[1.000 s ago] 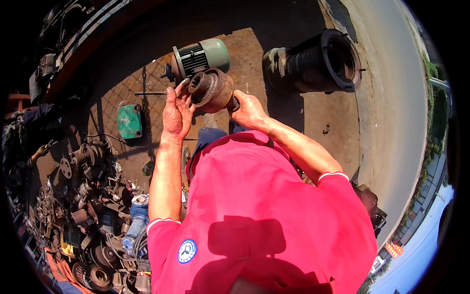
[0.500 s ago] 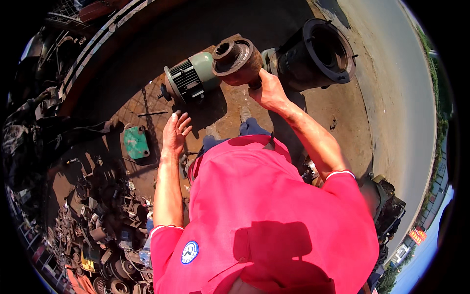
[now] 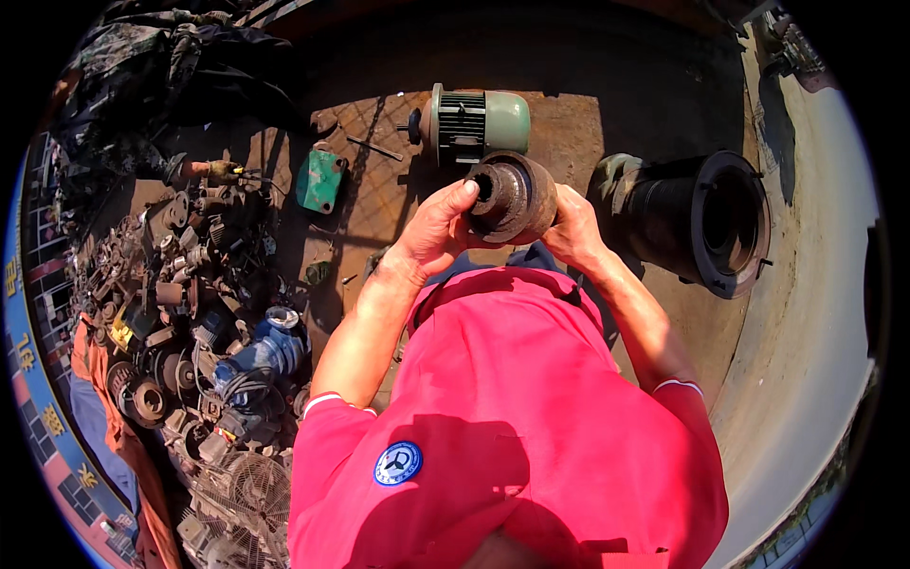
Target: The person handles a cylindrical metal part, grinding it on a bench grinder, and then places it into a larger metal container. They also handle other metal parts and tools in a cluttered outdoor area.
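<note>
Between my two hands is a rusty flanged metal coupling (image 3: 531, 194), stepped in shape, its narrow end showing a toothed bore. My left hand (image 3: 438, 228) grips that narrow end, thumb laid along the rim beside the bore. Around the wide end on the right closes my right hand (image 3: 575, 228), its fingers partly hidden behind the part. Just beyond the coupling, a green electric motor (image 3: 507, 121) with dark cooling fins lies on its side on the ground.
Right of my hands lies a large black flanged cylinder (image 3: 678, 213). A green metal plate (image 3: 321, 182) and a thin bar (image 3: 374, 148) are at the left. Scrap metal parts (image 3: 180, 284) are heaped further left, where another person's hand (image 3: 220, 170) reaches in.
My left hand was apart and open; now it grips the coupling's narrow end. The coupling has come closer to my body, and the whole view has turned.
</note>
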{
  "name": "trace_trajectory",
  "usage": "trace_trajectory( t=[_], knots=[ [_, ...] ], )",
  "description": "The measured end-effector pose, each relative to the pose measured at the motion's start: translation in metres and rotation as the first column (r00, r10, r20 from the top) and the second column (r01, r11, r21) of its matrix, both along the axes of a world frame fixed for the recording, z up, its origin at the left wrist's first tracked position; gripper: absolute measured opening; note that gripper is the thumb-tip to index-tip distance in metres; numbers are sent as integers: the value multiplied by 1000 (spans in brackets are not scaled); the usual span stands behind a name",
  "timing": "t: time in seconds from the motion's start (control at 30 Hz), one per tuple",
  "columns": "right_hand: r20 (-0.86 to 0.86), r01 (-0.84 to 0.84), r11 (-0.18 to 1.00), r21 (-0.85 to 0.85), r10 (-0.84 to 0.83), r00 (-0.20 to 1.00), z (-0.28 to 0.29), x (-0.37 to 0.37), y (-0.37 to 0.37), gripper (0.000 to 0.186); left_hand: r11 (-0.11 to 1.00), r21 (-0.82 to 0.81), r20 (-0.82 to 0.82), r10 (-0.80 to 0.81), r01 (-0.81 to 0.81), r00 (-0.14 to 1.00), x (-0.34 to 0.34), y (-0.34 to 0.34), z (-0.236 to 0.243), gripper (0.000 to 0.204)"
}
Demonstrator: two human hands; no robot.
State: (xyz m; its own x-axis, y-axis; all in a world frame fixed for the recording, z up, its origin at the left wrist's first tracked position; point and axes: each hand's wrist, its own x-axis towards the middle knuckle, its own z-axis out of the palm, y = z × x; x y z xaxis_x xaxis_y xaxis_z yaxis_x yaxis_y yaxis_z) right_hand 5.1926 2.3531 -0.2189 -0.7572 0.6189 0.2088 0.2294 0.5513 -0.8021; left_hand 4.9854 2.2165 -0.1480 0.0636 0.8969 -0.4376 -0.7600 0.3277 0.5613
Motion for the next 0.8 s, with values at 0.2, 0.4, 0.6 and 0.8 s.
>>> trace_trajectory(
  t=[0.2,0.4,0.6,0.8],
  knots=[
    [167,-216,974,69,202,965,-2,-12,20,23,972,-73,64,230,-225,971,15,-18,-20,48],
    [230,-227,950,215,177,957,3,-22,17,34,957,-65,199,290,-283,936,3,-27,-64,50],
    [371,-78,947,311,-46,927,26,-14,0,54,989,7,229,139,-144,964,-17,-21,-90,72],
    [265,446,876,-182,-393,881,55,0,-60,57,998,38,316,41,-56,948,-35,-8,-99,58]
  ],
)
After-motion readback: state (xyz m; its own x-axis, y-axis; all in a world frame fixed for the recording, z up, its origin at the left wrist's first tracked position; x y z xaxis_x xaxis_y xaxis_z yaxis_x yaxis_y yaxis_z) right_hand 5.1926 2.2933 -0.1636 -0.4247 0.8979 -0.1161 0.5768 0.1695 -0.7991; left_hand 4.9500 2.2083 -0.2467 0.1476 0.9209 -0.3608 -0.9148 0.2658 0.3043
